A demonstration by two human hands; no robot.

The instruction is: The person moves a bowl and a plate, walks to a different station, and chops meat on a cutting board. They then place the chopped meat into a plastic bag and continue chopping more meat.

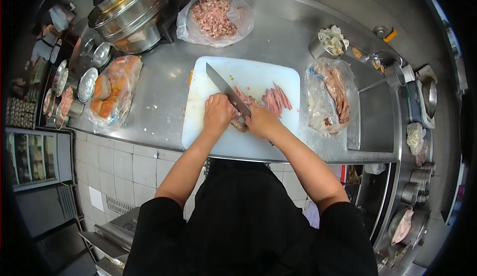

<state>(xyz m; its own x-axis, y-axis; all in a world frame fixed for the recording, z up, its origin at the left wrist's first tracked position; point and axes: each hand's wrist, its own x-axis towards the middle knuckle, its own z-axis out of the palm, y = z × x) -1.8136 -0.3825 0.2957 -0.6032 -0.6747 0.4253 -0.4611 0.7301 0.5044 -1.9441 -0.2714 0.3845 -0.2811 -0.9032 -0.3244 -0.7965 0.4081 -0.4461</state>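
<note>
My right hand (262, 122) is closed around the handle of a large kitchen knife (222, 85), whose blade slants up and to the left across the white cutting board (208, 141). Beside the blade, my left hand (218, 112) has its fingers bent and pressed on a piece of meat (239, 123). Part of that piece is hidden under the knife and fingers. Cut strips of meat (276, 100) lie on the board to the right of the blade, with smaller bits near its edge.
A plastic bag of diced meat (214, 16) sits behind the board. Bagged bread loaves (115, 89) are to the left, near a steel pot (130, 22). On the right are a bag of meat (330, 97), a steel container of scraps (328, 42) and a sink (380, 112).
</note>
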